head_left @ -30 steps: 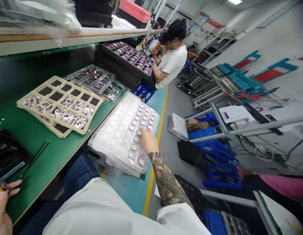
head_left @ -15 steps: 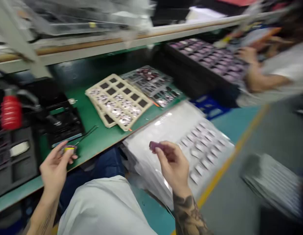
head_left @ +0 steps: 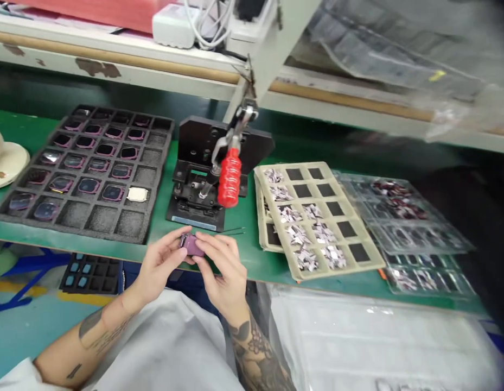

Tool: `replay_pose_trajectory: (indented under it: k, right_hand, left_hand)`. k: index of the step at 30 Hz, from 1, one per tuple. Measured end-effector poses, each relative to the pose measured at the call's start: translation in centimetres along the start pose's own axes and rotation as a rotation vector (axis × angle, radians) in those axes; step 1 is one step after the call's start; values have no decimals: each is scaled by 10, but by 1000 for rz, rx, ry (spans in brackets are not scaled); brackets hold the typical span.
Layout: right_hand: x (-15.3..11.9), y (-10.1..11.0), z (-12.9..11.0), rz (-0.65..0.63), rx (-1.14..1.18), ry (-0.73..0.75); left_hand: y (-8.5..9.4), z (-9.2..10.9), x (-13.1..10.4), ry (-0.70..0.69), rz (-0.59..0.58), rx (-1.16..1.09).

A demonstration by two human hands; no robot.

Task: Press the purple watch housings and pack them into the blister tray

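Note:
My two hands meet over the front edge of the green bench. My left hand pinches a small watch case with a dark, shiny edge. The fingers of my right hand close around a purple cover, which lies against the case. Whether the two parts are fully joined is hidden by my fingers. Just behind my hands stands a black clamp fixture with a red handle. Thin tweezers lie on the bench beside my right fingertips.
On the left, a black foam tray holds several purple-rimmed watch cases and a cream-coloured piece. Cream trays of small pale parts lie right, then clear plastic trays. A shelf crosses above; plastic-covered sheets sit below right.
My view has swung left to the clamp fixture. My right hand has brought the purple cover from above the plastic-covered sheets to the case in my left hand.

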State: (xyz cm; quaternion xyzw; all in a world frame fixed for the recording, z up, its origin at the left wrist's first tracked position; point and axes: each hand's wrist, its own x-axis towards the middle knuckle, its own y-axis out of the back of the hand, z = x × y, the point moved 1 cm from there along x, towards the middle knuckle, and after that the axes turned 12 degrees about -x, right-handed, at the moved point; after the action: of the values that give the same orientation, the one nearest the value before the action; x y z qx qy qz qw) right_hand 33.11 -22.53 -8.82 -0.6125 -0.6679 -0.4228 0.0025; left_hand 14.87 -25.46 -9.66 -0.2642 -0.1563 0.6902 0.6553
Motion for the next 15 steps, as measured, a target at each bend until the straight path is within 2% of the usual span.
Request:
replay_pose_trajectory:
  k: [4,9,11,15]
  right_hand:
    - [8,-14,0,-37,39,-17]
    - [8,-22,6,-19,281,-290]
    - [9,-25,8,-11,357,-347]
    - [9,-29,6,48,392,-383]
  left_hand:
    - [-1,5,7,-57,66,10]
    - [0,9,14,-29,5,10]
    - [2,8,15,-24,-29,47]
    - [6,4,15,-172,-36,270]
